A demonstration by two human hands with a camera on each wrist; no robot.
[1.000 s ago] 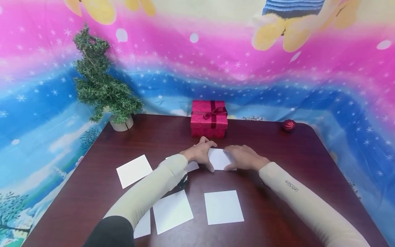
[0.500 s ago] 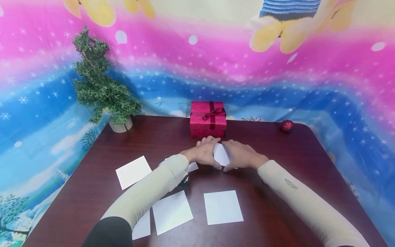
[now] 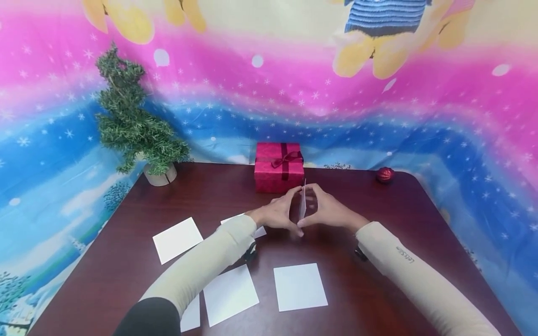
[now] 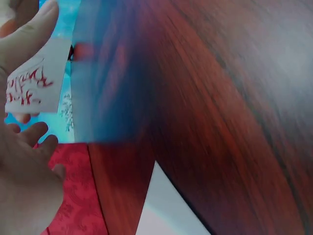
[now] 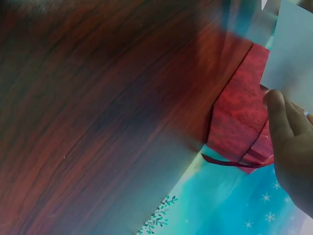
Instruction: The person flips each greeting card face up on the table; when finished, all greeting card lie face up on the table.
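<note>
The lettered card had since tipped on edge above the table, pinched in the grip of your right hand, your left hand spread beside it; its turn looked half done.

upright card: smooth matt paper, pretty stiff looking | flat card: same matt white stuff | table: wood-grain top, kinda glossy | gift box: patterned paper-like wrap, satiny bow | bauble: shiny, ridged | tree: bristly, plasticky needles | backdrop: wrinkly printed cloth | sleeve: soft matt fabric
</note>
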